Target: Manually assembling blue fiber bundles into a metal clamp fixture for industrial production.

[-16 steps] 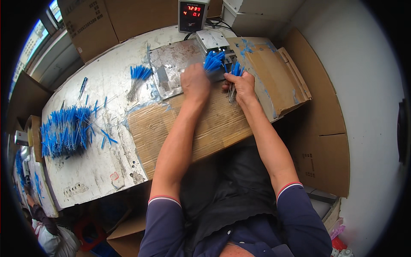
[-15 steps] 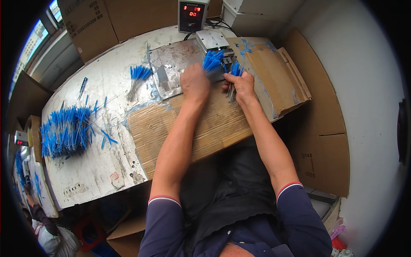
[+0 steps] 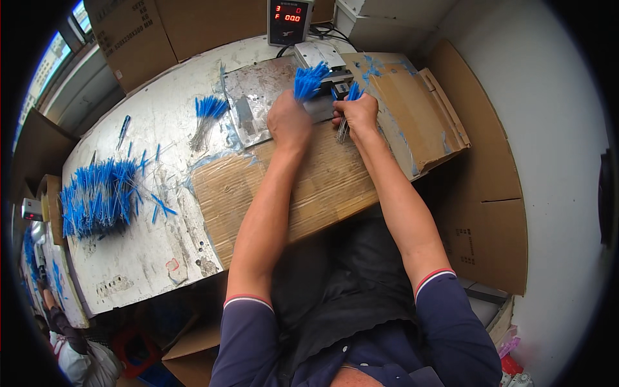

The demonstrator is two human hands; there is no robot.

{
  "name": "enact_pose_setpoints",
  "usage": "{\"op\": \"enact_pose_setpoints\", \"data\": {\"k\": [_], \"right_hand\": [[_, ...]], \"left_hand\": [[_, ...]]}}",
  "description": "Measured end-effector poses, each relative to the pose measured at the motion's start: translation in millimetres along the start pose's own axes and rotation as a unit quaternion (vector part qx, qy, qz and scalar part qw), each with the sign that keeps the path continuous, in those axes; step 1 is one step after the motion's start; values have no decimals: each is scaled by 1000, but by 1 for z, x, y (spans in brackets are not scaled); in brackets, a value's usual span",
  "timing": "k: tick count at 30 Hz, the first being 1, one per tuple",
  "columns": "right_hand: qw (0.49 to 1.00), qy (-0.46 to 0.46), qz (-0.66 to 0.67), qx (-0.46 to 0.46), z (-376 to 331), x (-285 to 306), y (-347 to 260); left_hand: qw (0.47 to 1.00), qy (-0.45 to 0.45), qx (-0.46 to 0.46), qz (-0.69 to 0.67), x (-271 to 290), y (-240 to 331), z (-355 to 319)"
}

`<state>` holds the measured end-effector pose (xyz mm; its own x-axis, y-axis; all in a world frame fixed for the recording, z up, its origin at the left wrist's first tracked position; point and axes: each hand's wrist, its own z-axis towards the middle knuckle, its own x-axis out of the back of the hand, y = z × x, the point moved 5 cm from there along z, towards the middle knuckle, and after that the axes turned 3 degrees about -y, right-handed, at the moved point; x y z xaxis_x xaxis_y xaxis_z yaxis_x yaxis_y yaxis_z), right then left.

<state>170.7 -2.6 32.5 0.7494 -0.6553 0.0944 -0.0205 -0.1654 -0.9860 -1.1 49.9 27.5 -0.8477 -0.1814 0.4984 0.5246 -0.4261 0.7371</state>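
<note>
My left hand [image 3: 288, 120] is closed round a bundle of thin wire pieces with blue tips [image 3: 310, 81], the tips pointing up and away. Slightly blurred, it hangs over the metal plate [image 3: 261, 72]. To its right, my right hand [image 3: 359, 113] grips a smaller bunch of blue-tipped wires [image 3: 342, 128], whose bare pale ends hang below the fingers. Both hands are close in front of a small metal machine [image 3: 320, 58] with a dark block [image 3: 341, 91] at its near side. What the fingertips do there is too small to make out.
A small blue-tipped bundle [image 3: 209, 115] lies left of the plate, and a large pile [image 3: 100, 197] farther left. A pen [image 3: 124, 132] lies behind the pile. Flattened cardboard [image 3: 309, 184] covers the front edge. A display box [image 3: 289, 22] stands behind. Another person's arm [image 3: 57, 316] shows far left.
My left hand has shifted slightly left and away with its bundle. My right hand has moved a little left and away too. The readout on the display box has changed.
</note>
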Motion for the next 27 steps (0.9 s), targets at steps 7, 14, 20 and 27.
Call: {"op": "enact_pose_setpoints", "data": {"k": [7, 14, 20, 27], "right_hand": [[999, 26, -29, 2, 2, -7, -3], [988, -13, 154, -4, 4, -1, 8], [979, -23, 167, 117, -13, 3, -10], [981, -47, 155, 109, -23, 9, 21]], "left_hand": [[999, 26, -17, -4, 3, 0, 1], [997, 48, -62, 3, 4, 6, 2], [998, -33, -47, 28, -3, 6, 0], [997, -51, -37, 39, -5, 6, 1]]}}
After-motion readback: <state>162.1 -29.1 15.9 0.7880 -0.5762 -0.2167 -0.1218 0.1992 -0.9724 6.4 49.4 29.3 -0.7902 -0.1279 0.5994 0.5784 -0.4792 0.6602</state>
